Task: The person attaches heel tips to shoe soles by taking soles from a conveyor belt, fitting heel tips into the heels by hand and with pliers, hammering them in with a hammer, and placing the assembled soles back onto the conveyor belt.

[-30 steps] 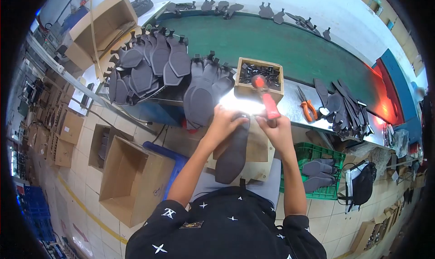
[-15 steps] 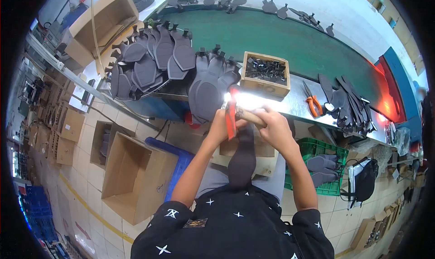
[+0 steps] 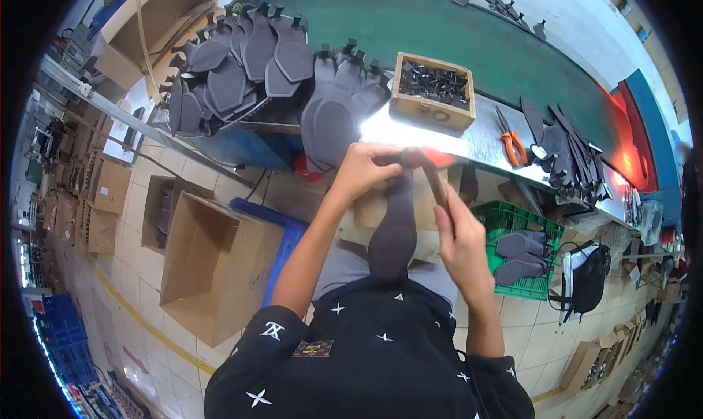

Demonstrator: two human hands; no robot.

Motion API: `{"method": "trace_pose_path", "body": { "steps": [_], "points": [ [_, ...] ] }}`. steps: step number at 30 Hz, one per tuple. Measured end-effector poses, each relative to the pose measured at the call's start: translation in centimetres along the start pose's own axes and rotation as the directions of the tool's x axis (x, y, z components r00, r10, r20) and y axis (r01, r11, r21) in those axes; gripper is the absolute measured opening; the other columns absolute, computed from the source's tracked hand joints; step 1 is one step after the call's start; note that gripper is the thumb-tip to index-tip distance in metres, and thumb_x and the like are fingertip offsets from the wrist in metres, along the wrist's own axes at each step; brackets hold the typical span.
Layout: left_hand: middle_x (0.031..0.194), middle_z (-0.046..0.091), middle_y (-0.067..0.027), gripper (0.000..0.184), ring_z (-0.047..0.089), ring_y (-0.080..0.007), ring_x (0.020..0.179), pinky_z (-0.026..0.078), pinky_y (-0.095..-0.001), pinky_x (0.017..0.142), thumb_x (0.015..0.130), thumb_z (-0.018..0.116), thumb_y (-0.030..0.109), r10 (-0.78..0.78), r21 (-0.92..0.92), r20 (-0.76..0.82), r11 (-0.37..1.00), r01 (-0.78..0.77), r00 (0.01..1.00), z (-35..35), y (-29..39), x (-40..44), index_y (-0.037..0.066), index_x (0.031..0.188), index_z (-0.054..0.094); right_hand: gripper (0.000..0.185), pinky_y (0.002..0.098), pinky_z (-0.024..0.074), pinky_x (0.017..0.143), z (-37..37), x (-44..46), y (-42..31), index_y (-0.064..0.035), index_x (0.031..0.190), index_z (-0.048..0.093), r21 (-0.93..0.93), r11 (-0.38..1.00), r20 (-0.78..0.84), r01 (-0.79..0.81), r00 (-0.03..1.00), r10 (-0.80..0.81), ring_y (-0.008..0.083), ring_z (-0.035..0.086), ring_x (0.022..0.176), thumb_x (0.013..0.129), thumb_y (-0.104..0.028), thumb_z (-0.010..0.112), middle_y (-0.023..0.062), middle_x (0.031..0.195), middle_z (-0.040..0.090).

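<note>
A dark grey shoe sole [image 3: 392, 242] lies lengthwise in front of my body, its wide end near my shirt. My left hand [image 3: 364, 171] is closed at the narrow far end of this sole; the exact pinch is partly hidden. My right hand [image 3: 463, 242] grips the wooden handle of a hammer [image 3: 437, 187]. The hammer's red head is right beside my left fingertips, over the sole's far end. Under the sole is a pale block or stand [image 3: 366, 210], mostly covered.
A wooden box [image 3: 432, 115] of small black pieces stands on the metal bench edge, with orange-handled pliers [image 3: 514, 148] to its right. Grey soles [image 3: 256, 49] are heaped at left. A green crate [image 3: 498, 215] holds soles at right; an open carton [image 3: 201, 265] stands left.
The hammer has swung from a raised, sideways pose to head-forward over the sole's far end. My right hand has moved down and right. The view has tilted slightly downward.
</note>
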State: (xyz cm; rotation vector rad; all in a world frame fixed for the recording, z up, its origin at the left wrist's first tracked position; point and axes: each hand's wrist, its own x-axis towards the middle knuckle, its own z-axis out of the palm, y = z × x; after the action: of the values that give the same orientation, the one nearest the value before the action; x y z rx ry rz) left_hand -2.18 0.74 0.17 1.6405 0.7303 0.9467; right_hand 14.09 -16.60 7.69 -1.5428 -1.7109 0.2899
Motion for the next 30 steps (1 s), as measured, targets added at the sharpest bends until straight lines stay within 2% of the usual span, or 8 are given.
{"method": "trace_pose_path", "body": {
  "steps": [7,9,12,14,20,21,26,30],
  "points": [
    [0.122,0.07,-0.0116,0.116,0.059,-0.0236,0.126,0.012,-0.055,0.115,0.073,0.084,0.047,0.021,0.622,0.038,0.782,-0.04,0.999,-0.5,-1.4,-0.7,-0.001,0.157,0.021,0.038,0.0373,0.0549,0.079,-2.9,0.5,-3.0,0.0048,0.134,0.052,-0.109,0.994,-0.008,0.023,1.0,-0.024,0.0301,0.071,0.091,0.098,-0.003,0.058,0.0215,0.109,0.07],
    [0.128,0.069,-0.0014,0.107,0.049,-0.0225,0.134,0.005,-0.0657,0.114,0.076,0.078,0.054,0.0,0.626,0.054,0.779,-0.033,0.999,-0.4,-0.8,-1.3,-0.004,0.15,0.028,0.037,0.0433,0.0558,0.079,1.3,1.1,-0.1,0.0039,0.134,0.052,-0.043,0.998,0.051,-0.046,0.998,0.049,0.0405,0.069,0.097,0.098,-0.007,0.058,0.0231,0.115,0.067],
    [0.131,0.067,0.0022,0.095,0.046,-0.0222,0.139,0.0,-0.0674,0.115,0.075,0.078,0.055,-0.041,0.638,0.077,0.77,-0.018,0.996,-0.5,-0.7,-1.3,0.008,0.15,0.041,0.04,0.0331,0.0547,0.078,-2.9,1.9,-2.6,0.0026,0.137,0.052,-0.097,0.992,-0.057,0.078,0.995,-0.084,0.0222,0.07,0.086,0.099,-0.006,0.059,0.019,0.105,0.07],
    [0.135,0.065,0.0002,0.084,0.043,-0.0235,0.143,-0.003,-0.0653,0.116,0.075,0.079,0.053,-0.103,0.665,0.138,0.747,-0.015,0.985,-0.9,-0.1,-0.5,0.017,0.146,0.053,0.038,0.0348,0.0544,0.075,-3.8,0.7,-2.9,0.0018,0.135,0.054,-0.095,0.989,-0.153,0.112,0.98,-0.125,0.0257,0.069,0.084,0.098,-0.005,0.058,0.0201,0.102,0.068],
    [0.119,0.073,0.001,0.032,0.049,-0.0242,0.139,0.001,-0.0617,0.119,0.084,0.076,0.034,0.225,0.61,0.147,0.746,-0.268,0.963,-0.8,-1.0,-1.1,0.017,0.111,0.077,0.027,0.0323,0.0532,0.07,-2.7,0.8,-0.9,0.0045,0.122,0.061,0.03,0.994,-0.006,-0.107,0.994,0.107,0.022,0.067,0.074,0.096,-0.004,0.062,0.0166,0.091,0.068],
    [0.105,0.076,-0.0056,0.025,0.065,-0.0236,0.119,0.032,-0.05,0.113,0.086,0.075,0.027,0.315,0.537,0.15,0.77,-0.345,0.937,-0.8,0.1,-1.8,0.012,0.105,0.079,0.026,0.0318,0.0541,0.072,-4.0,0.9,-1.6,0.0058,0.119,0.062,0.039,0.987,0.018,-0.155,0.988,0.154,0.0214,0.067,0.075,0.096,-0.004,0.063,0.0159,0.089,0.068],
    [0.083,0.074,-0.0117,0.022,0.07,-0.0168,0.071,0.051,-0.0256,0.063,0.09,0.072,0.021,0.072,0.159,0.278,0.98,-0.119,0.958,-0.5,8.7,-7.9,0.002,0.096,0.078,0.049,0.0351,0.054,0.066,-1.1,2.2,2.0,-0.0031,0.139,0.054,-0.183,0.974,0.054,0.137,0.99,-0.129,0.0292,0.065,0.072,0.092,-0.002,0.065,0.0151,0.092,0.064],
    [0.085,0.075,-0.0118,0.019,0.071,-0.0151,0.078,0.052,-0.0279,0.072,0.093,0.069,0.017,-0.156,-0.155,0.366,0.962,0.225,0.917,0.7,11.7,-11.1,0.001,0.096,0.079,0.051,0.045,0.052,0.08,0.8,1.7,4.4,-0.0052,0.139,0.055,-0.335,0.882,0.425,0.331,0.889,-0.172,0.033,0.065,0.096,0.091,-0.015,0.069,0.013,0.114,0.064]
  ]
}}
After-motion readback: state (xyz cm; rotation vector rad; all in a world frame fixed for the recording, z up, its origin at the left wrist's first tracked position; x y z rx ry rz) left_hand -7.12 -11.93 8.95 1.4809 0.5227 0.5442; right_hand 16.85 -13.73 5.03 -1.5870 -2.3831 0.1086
